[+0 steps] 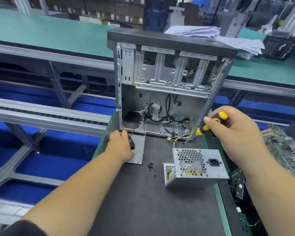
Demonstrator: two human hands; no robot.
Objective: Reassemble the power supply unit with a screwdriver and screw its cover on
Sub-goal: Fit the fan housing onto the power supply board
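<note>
Early in the job, by the look of it: power supply unit (197,166) on the dark mat, well apart from its flat cover (138,149); loose screws (150,166) between them, none driven. Left hand (122,147) resting on the cover, fingers curled round a black part. Right hand (232,128) gripping the yellow-and-black screwdriver (209,124), tip down.

Grey perforated power supply unit (197,165) lies coverless on the mat; flat cover (138,149) lies well left
</note>
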